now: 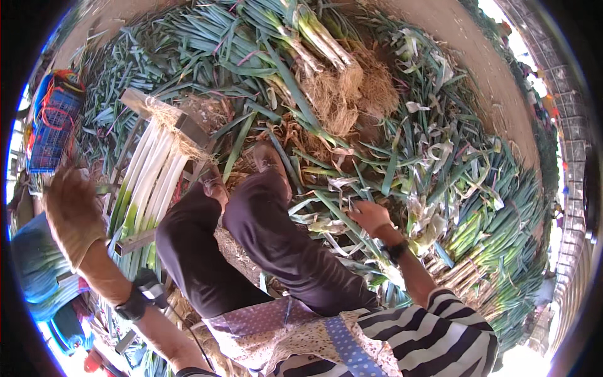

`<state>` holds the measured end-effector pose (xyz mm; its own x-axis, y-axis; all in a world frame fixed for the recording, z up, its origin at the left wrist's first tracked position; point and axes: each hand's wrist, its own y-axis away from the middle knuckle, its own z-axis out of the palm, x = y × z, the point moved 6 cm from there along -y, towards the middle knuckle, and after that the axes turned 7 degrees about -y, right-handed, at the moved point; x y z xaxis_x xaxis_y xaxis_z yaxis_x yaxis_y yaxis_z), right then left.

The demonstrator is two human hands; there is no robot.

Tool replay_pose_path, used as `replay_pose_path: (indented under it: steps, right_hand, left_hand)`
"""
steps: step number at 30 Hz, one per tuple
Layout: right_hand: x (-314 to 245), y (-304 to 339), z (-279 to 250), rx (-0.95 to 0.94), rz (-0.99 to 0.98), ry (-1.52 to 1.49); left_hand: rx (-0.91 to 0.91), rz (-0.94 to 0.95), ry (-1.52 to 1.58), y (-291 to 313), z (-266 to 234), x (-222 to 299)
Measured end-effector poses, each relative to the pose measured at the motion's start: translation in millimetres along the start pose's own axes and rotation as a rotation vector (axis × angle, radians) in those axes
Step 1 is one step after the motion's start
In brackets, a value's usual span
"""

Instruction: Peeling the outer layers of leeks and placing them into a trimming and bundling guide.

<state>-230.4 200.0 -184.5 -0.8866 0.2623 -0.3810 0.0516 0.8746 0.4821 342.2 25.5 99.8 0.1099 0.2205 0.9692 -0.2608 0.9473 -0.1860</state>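
Note:
My left hand (pixel 74 217), in a tan glove, is raised at the left beside a low rack. It is smeared by motion, so its fingers and anything in them cannot be made out. On the rack (pixel 137 241) lies a row of long green onions (pixel 149 169), white shafts side by side, roots at the far bar. My right hand (pixel 372 217) is bare and low over loose leaves right of my knees. Its fingers are closed; what they hold, if anything, is too small to name. A long green leaf (pixel 336 210) passes beside its fingertips.
Untrimmed green onions with bushy roots (pixel 336 94) lie beyond my feet. Stripped leaves (pixel 433 163) cover the ground at right, beside a bundled pile of onions (pixel 496 251). A blue crate (pixel 51 122) stands far left, with green onions heaped beyond the rack (pixel 119 81).

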Motion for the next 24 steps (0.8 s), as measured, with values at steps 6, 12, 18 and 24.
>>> replay_pose_path:
  steps: [6, 12, 18, 24]
  right_hand:
    - [-30, -123, -25, 0.159, 0.141, -0.374]
    - [-46, -242, -50, 0.234, 0.065, -0.501]
    - [-37, -313, -19, 0.359, 0.232, -0.015]
    - [-59, -304, 19, 0.205, 0.018, -0.09]
  left_hand:
    - [-0.299, -0.567, 0.596, 63, 326, -80]
    - [-0.078, -0.768, 0.535, 70, 361, -165]
    - [-0.031, -0.739, 0.55, 57, 362, -177]
    - [0.102, -0.683, 0.418, 41, 343, -172]
